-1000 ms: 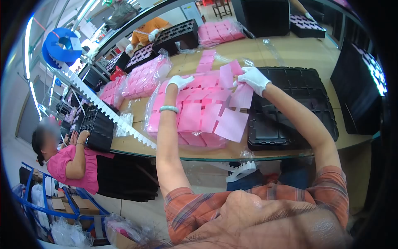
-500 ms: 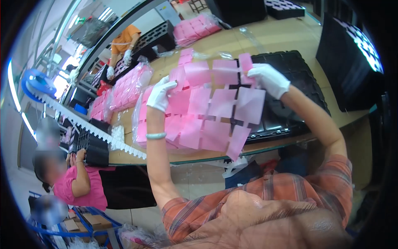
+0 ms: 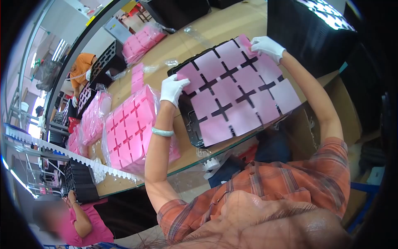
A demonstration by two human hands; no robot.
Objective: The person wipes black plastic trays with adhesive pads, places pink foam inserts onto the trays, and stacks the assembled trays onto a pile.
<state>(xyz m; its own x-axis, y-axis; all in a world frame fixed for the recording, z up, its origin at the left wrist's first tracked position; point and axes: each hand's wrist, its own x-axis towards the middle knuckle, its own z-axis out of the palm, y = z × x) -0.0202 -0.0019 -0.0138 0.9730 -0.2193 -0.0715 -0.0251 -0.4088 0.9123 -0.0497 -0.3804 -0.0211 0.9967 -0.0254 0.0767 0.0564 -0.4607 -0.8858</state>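
A pink sheet (image 3: pixel 213 126) with cross-shaped cutouts lies spread over a black tray (image 3: pixel 190 126), whose left edge shows beside it. My left hand (image 3: pixel 173 89), in a white glove, is closed on the sheet's upper left corner. At the far right corner, my right hand (image 3: pixel 268 47), also gloved, pinches the sheet, which curls up a little there. The sheet covers most of the tray, so I cannot tell how it touches the surface underneath. To the left of my left forearm sits a stack of pink sheets (image 3: pixel 141 112) in clear plastic.
More plastic-wrapped pink stacks (image 3: pixel 96 114) stand farther left, another pink stack (image 3: pixel 141 43) at the back. A tall black stack (image 3: pixel 296 41) rises beyond my right hand. A white toothed strip (image 3: pixel 83 159) crosses the left edge. Two people work at the left.
The pink sheet has moved from above the wrapped stack to over the black tray, with both hands still holding it. It now hangs flatter and more stretched out. The view has turned right.
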